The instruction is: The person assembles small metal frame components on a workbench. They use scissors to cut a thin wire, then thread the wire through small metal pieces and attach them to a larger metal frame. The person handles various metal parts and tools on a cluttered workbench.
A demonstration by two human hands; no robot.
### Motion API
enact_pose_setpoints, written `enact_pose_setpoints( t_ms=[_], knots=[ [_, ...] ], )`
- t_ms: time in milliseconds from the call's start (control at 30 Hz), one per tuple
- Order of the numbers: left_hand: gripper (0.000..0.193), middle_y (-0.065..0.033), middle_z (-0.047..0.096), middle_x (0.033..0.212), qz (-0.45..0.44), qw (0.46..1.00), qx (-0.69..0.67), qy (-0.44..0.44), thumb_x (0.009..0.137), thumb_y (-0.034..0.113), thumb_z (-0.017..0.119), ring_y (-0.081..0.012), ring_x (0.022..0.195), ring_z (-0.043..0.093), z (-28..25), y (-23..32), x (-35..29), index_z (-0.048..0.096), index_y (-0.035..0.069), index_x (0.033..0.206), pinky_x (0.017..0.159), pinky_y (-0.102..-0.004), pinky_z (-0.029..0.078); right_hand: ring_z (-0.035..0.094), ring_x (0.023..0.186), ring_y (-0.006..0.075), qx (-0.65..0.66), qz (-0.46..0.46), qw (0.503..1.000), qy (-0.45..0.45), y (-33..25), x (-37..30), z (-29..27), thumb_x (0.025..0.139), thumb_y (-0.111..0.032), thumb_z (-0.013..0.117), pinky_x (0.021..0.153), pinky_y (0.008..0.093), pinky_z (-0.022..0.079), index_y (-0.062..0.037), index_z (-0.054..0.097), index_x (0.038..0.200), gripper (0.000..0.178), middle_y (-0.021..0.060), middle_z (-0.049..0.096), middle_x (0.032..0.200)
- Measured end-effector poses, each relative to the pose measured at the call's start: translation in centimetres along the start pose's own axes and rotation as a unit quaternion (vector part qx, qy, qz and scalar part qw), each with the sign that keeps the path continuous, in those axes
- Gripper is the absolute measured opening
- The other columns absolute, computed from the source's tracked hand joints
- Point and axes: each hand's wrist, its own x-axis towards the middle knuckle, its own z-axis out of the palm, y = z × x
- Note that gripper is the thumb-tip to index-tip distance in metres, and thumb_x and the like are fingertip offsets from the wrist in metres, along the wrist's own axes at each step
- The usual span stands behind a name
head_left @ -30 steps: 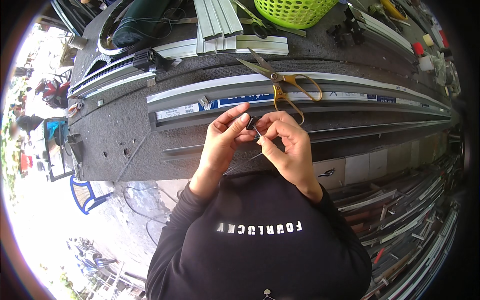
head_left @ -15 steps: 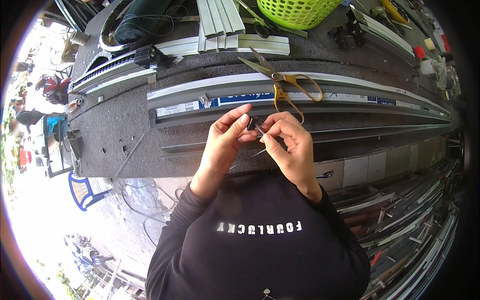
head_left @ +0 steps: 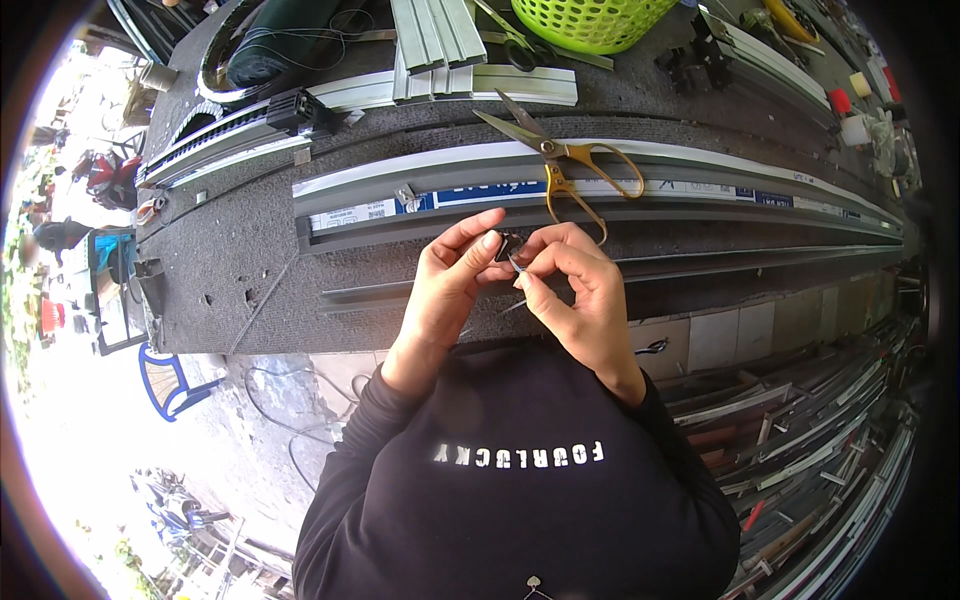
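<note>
My left hand [head_left: 447,290] and my right hand [head_left: 577,290] meet just above my chest, over the near edge of the dark workbench [head_left: 240,260]. Between their fingertips they pinch a small dark metal part [head_left: 510,248], mostly hidden by the fingers. Both wrists come out of black sleeves. Just beyond my hands lies a long grey aluminium rail [head_left: 440,190] with a blue and white label strip, and a pair of yellow-handled scissors [head_left: 565,165] rests across it.
A green plastic basket [head_left: 590,20] stands at the far edge, beside short grey profile pieces [head_left: 440,40] and black fittings [head_left: 300,110]. A coiled cable [head_left: 270,40] lies far left. Stacked metal profiles [head_left: 820,460] fill the right. A blue chair [head_left: 175,375] stands on the ground at left.
</note>
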Motion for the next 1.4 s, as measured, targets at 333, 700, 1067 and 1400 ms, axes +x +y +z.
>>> enact_pose_setpoints(
  t_ms=[333, 700, 1067, 1400],
  knots=[
    [0.038, -0.0085, 0.071, 0.103, 0.007, 1.000, 0.010, -0.016, 0.092, 0.011, 0.070, -0.0149, 0.088, 0.070, 0.2, -0.1, -0.2, 0.060, 0.000, 0.127, 0.081, -0.0278, 0.059, 0.060, 0.091, 0.0136, -0.021, 0.008, 1.000, -0.020, -0.1, -0.1, -0.2, 0.089, 0.002, 0.064, 0.083, 0.0256, 0.048, 0.0041, 0.064, 0.086, 0.003, 0.0097, 0.058, 0.103],
    [0.030, -0.0100, 0.072, 0.104, 0.009, 0.997, 0.053, -0.049, 0.088, 0.013, 0.075, -0.0157, 0.093, 0.068, -0.9, -0.5, -0.4, 0.070, -0.001, 0.114, 0.089, -0.0292, 0.054, 0.063, 0.081, 0.0155, -0.102, -0.006, 0.995, 0.003, 0.1, -0.3, -0.1, 0.087, -0.002, 0.071, 0.071, 0.0261, 0.050, 0.0042, 0.065, 0.085, 0.009, 0.0078, 0.063, 0.090],
    [0.018, -0.0115, 0.065, 0.117, 0.177, 0.934, 0.307, -0.052, 0.080, 0.018, 0.081, -0.0176, 0.102, 0.062, 1.0, 1.4, -1.9, 0.079, 0.005, 0.093, 0.088, -0.0312, 0.050, 0.052, 0.069, 0.0049, 0.434, 0.149, 0.874, -0.163, 1.9, -0.4, 0.0, 0.096, -0.023, 0.067, 0.057, 0.0210, 0.039, -0.0004, 0.059, 0.113, 0.029, 0.0042, 0.061, 0.099],
    [0.018, -0.0020, 0.070, 0.090, 0.302, 0.812, 0.472, 0.164, 0.080, 0.017, 0.081, -0.0089, 0.075, 0.058, -0.2, 3.1, -0.2, 0.075, 0.007, 0.093, 0.065, -0.0244, 0.047, 0.056, 0.065, 0.0032, 0.191, 0.163, 0.967, -0.035, 1.5, -0.4, 0.3, 0.093, -0.013, 0.071, 0.062, 0.0186, 0.043, -0.0033, 0.069, 0.092, 0.010, -0.0017, 0.063, 0.073]
  ],
)
